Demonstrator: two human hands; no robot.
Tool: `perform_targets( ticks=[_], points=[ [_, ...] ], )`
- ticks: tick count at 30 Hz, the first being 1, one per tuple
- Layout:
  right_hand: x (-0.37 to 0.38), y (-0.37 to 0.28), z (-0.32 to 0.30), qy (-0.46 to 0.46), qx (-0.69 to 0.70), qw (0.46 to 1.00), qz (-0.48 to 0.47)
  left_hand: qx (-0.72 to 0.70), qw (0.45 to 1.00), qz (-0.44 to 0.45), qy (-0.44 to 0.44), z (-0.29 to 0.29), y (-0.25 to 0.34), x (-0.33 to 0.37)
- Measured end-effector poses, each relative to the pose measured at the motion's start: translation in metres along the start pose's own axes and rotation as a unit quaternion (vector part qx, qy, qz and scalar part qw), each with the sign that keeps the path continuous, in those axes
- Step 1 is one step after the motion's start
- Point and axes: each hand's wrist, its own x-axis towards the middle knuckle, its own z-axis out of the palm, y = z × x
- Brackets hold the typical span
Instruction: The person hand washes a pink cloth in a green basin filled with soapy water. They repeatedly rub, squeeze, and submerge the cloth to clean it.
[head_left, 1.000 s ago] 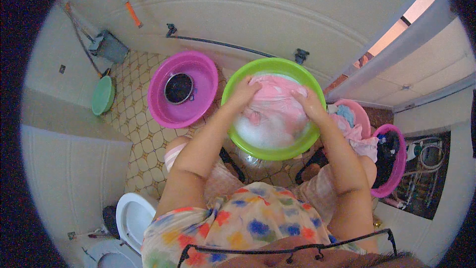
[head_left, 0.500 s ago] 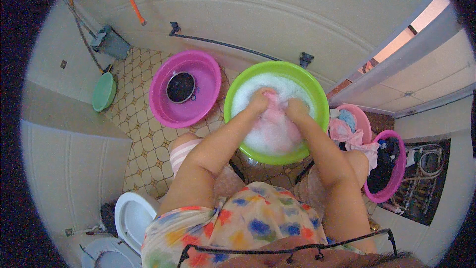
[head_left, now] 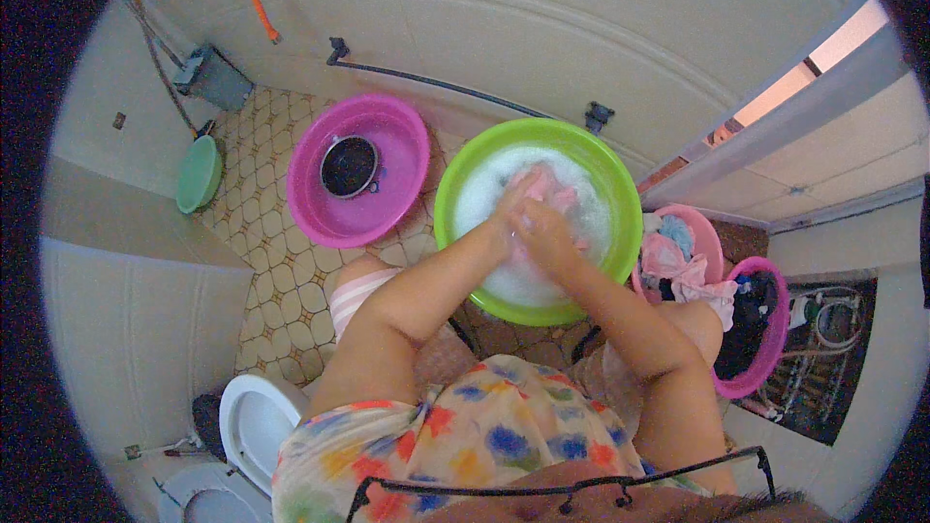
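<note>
A wet pink garment (head_left: pixel 557 192) lies partly in the white suds of a bright green basin (head_left: pixel 628 218). My left hand (head_left: pixel 513 205) is closed on the cloth near the middle of the basin. Right up against it, my right hand (head_left: pixel 544 232) is also closed on the cloth, its fingers folded toward the left hand. Bunched pink fabric shows just beyond both hands, and some of it is hidden under them and the foam.
Left of the green basin stands a magenta basin (head_left: pixel 412 199) with a dark round pan (head_left: pixel 349 167) in it. At right are a pink basin (head_left: pixel 712 242) of clothes and a magenta basin (head_left: pixel 778 329) of dark clothes. A toilet (head_left: pixel 232 426) stands at lower left.
My right hand has moved left across the basin and now meets my left hand. The pink garment is bunched higher out of the foam, beyond the hands.
</note>
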Motion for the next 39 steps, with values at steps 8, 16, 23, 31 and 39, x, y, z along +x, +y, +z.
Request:
perform_targets(
  ticks=[8,16,23,31,39],
  points=[
    [0.024,0.019,-0.031,0.013,-0.060,0.987,0.149,-0.118,0.986,-0.109,0.051,0.023,0.022,-0.017],
    [0.005,0.091,-0.020,-0.169,0.148,0.970,0.086,-0.106,0.985,0.033,0.134,0.004,0.074,-0.014],
    [-0.018,0.070,-0.057,0.096,-0.020,0.995,0.022,0.241,0.963,0.108,0.056,-0.012,0.085,-0.028],
    [-0.035,0.093,-0.088,0.187,-0.093,0.978,0.028,0.518,0.844,0.136,-0.037,0.001,0.090,-0.050],
    [-0.042,0.104,-0.091,-0.028,0.127,0.989,0.068,0.581,0.760,0.290,0.019,-0.023,0.097,-0.048]
  ],
)
